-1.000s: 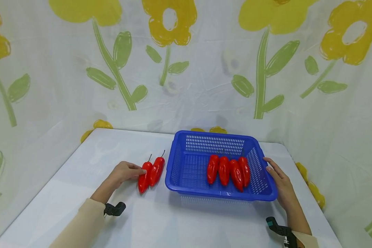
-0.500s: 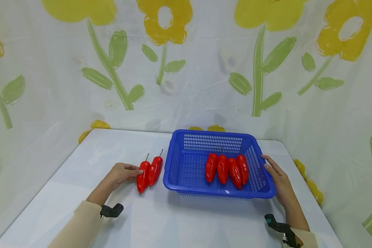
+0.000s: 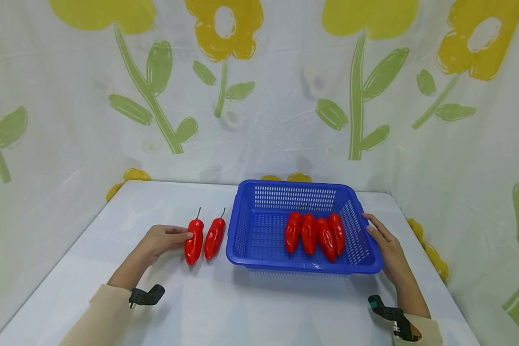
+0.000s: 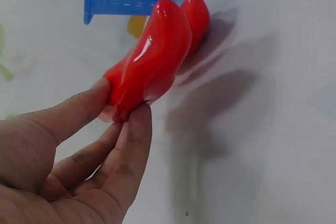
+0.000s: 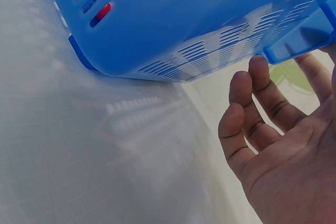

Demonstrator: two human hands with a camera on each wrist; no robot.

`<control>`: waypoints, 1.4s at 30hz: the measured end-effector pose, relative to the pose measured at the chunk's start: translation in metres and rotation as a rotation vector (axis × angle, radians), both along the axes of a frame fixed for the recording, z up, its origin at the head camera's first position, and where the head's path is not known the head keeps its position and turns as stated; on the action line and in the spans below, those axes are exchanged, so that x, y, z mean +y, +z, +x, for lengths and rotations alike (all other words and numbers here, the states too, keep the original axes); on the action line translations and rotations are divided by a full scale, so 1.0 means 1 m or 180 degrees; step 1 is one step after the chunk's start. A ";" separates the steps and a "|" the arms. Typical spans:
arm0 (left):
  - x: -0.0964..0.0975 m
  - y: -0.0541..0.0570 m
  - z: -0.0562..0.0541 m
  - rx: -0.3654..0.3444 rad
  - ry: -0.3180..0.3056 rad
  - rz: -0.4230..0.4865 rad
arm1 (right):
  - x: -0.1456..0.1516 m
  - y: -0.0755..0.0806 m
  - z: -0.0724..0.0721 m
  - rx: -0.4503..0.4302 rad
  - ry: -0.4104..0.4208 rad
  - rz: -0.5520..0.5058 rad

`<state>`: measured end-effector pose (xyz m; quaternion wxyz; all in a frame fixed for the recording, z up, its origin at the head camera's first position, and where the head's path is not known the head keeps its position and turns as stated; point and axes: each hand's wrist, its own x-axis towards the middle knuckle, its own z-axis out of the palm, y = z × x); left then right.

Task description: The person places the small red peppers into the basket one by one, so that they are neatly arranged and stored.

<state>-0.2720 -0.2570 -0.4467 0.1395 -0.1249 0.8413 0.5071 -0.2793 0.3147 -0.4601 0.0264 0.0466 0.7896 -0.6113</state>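
My left hand (image 3: 163,241) pinches a glossy red chili pepper (image 3: 193,245) between thumb and fingers. In the left wrist view this pepper (image 4: 152,53) points away from the hand, its shadow lying to the right on the white table. A second red chili pepper (image 3: 215,238) lies just right of it, a narrow gap between them. My right hand (image 3: 391,252) holds the right rim of a blue plastic basket (image 3: 302,269), its other fingers loosely bent below the rim in the right wrist view. Several red chili peppers (image 3: 309,234) lie side by side in the basket's right half.
The white table (image 3: 225,307) runs back to a white curtain (image 3: 268,139) printed with yellow flowers. The basket's left half shows its bare slotted floor (image 3: 265,235). A black wrist camera (image 3: 147,295) sits on the left wrist, another (image 3: 389,312) on the right.
My left hand has drawn the pinched pepper a little left, opening a gap to its neighbour. The right hand stays at the basket rim, and the whole head view has shifted slightly.
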 end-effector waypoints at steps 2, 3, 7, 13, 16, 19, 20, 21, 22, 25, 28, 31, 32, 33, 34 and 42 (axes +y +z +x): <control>0.001 0.004 0.000 0.0049 -0.0028 0.0076 | 0.000 0.000 0.000 -0.0005 -0.0006 -0.0001; 0.001 0.007 0.001 0.0071 -0.0041 0.0119 | 0.000 0.000 0.000 -0.0001 -0.0009 0.0009; 0.006 0.020 0.002 0.0154 -0.0079 0.0261 | -0.001 0.001 0.001 -0.0006 -0.0006 -0.0012; 0.013 0.039 0.001 0.0232 -0.0152 0.0297 | -0.001 0.002 0.002 -0.0008 0.0008 -0.0019; 0.018 0.049 0.000 0.0262 -0.0210 0.0307 | -0.001 0.002 0.002 -0.0005 0.0011 -0.0039; 0.022 0.060 -0.002 0.0322 -0.0279 0.0333 | -0.001 0.001 0.002 0.0001 0.0018 -0.0068; 0.024 0.063 -0.003 0.0349 -0.0307 0.0341 | -0.001 0.001 0.002 0.0003 0.0018 -0.0072; 0.026 0.066 -0.004 0.0381 -0.0334 0.0342 | -0.001 0.001 0.002 0.0006 0.0018 -0.0072; 0.029 0.069 -0.004 0.0411 -0.0354 0.0343 | -0.002 0.001 0.002 0.0010 0.0019 -0.0074; 0.036 0.077 -0.007 0.0451 -0.0403 0.0366 | -0.002 0.001 0.002 0.0025 0.0021 -0.0055; 0.044 0.083 -0.010 0.0444 -0.0434 0.0401 | -0.002 0.001 0.002 0.0040 0.0029 -0.0057; 0.053 0.087 -0.014 0.0434 -0.0489 0.0421 | -0.002 0.002 0.003 0.0039 0.0036 -0.0074; 0.055 0.088 -0.016 0.0426 -0.0511 0.0425 | -0.002 0.002 0.003 0.0041 0.0043 -0.0081; 0.058 0.090 -0.018 0.0419 -0.0534 0.0427 | -0.002 0.002 0.003 0.0042 0.0052 -0.0096; 0.061 0.090 -0.019 0.0411 -0.0553 0.0405 | -0.002 0.002 0.003 0.0043 0.0062 -0.0101; 0.087 0.099 -0.033 0.0384 -0.0779 0.0269 | -0.001 0.001 0.003 0.0065 0.0070 -0.0098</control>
